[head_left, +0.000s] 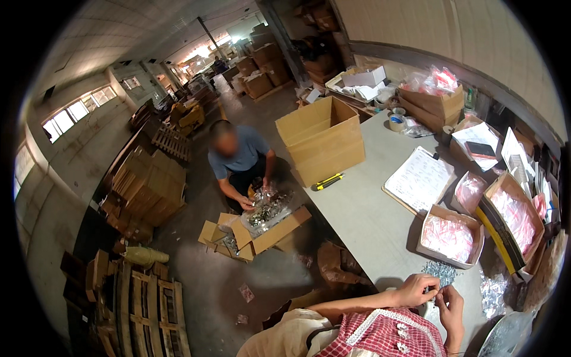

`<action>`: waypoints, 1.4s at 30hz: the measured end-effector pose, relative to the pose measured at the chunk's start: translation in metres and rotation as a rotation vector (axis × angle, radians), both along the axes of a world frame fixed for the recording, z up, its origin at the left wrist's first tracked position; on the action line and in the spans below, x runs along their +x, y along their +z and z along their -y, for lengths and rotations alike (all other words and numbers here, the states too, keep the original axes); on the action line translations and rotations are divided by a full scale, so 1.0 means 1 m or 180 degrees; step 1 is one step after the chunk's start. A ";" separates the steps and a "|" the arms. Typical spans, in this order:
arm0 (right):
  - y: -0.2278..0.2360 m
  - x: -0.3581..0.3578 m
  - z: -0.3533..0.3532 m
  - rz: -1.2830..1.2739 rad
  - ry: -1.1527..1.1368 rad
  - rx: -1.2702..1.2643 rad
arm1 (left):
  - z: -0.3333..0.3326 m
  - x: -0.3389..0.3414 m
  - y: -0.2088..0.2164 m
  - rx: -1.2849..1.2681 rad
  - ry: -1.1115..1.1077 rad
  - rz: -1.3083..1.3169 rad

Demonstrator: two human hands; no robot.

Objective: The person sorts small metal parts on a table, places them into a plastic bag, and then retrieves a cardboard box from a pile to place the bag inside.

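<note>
My left hand and my right hand meet at the near part of the table, fingertips pinched close together. Whatever lies between the fingers is too small to make out. Just beyond them is a loose pile of small silvery metal pieces, perhaps screws or nails. Behind the pile stands a low open carton of clear plastic bags with pink print. Some crumpled clear plastic bags lie to the right of my hands.
A clipboard with paper, a yellow utility knife and a large open carton occupy the grey table. More bag-filled boxes line its right side. On the floor, a co-worker squats by a carton of metal parts.
</note>
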State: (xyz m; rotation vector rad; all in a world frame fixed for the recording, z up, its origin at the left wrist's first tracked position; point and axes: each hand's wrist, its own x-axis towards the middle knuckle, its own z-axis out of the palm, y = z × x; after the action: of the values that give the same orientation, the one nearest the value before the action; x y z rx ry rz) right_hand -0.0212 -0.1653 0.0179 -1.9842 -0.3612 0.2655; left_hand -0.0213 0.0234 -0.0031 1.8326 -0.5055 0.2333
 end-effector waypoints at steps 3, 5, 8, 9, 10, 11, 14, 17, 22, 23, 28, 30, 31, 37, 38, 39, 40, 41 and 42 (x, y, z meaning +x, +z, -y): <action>-0.006 -0.003 0.003 0.0104 0.0220 0.0053 | 0.001 -0.006 0.003 -0.0125 0.0013 -0.0037; 0.002 -0.005 0.003 -0.0627 0.0138 0.0423 | 0.002 -0.009 0.004 -0.0177 0.0022 -0.0147; 0.007 -0.008 0.007 -0.1292 -0.0066 0.1029 | 0.004 -0.006 0.010 -0.0260 -0.0057 -0.0419; 0.008 -0.010 0.010 -0.1417 -0.0171 0.1099 | 0.006 -0.004 0.009 -0.0364 -0.0113 -0.0583; 0.009 -0.010 0.012 -0.1534 -0.0301 0.1185 | 0.007 0.000 0.010 -0.0453 -0.0196 -0.0749; 0.008 -0.011 0.015 -0.1471 -0.0484 0.1242 | 0.013 0.003 0.008 -0.0600 -0.0283 -0.0949; -0.025 -0.012 0.024 -0.1345 -0.1112 0.1385 | 0.022 0.012 -0.029 -0.0974 -0.0542 -0.1644; -0.024 -0.014 0.010 -0.1822 -0.0798 0.1994 | 0.003 0.005 -0.010 -0.1468 -0.0241 -0.3013; -0.013 -0.037 0.027 -0.2148 -0.0472 0.2012 | 0.018 0.011 -0.005 -0.1424 -0.0438 -0.2957; -0.019 -0.038 0.029 -0.2241 -0.0454 0.2230 | 0.019 0.013 -0.007 -0.1456 -0.0452 -0.2998; -0.030 -0.046 0.027 -0.2112 -0.0656 0.2125 | 0.026 0.014 -0.011 -0.1385 -0.0668 -0.3088; -0.027 -0.043 0.028 -0.2037 -0.0716 0.1837 | 0.026 0.017 -0.011 -0.1373 -0.0851 -0.3131; -0.031 -0.043 0.032 -0.1847 -0.0990 0.2090 | 0.027 0.022 -0.010 -0.1206 -0.0772 -0.2952; -0.025 -0.034 0.069 -0.1395 -0.2331 0.3380 | 0.024 0.116 -0.025 0.0243 0.0458 -0.0309; -0.029 -0.034 0.068 -0.1465 -0.2253 0.3093 | 0.023 0.134 -0.026 0.0806 0.0493 -0.0175; -0.032 -0.038 0.066 -0.1536 -0.2179 0.2804 | 0.023 0.151 -0.027 0.1369 0.0528 -0.0040; -0.036 -0.041 0.064 -0.1606 -0.2101 0.2514 | 0.024 0.165 -0.029 0.1931 0.0568 0.0099; -0.042 -0.043 0.059 -0.1725 -0.2089 0.2529 | 0.026 0.178 -0.034 0.2208 0.0536 -0.0130; -0.048 -0.044 0.055 -0.1784 -0.2069 0.2650 | 0.033 0.185 -0.035 0.2430 0.0486 -0.0372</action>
State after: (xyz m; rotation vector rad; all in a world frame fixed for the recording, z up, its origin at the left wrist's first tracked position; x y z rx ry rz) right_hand -0.0657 -0.2202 -0.0300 -1.0524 0.4750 0.1919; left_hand 0.1635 -0.0100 -0.0382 2.6158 -0.3971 0.0273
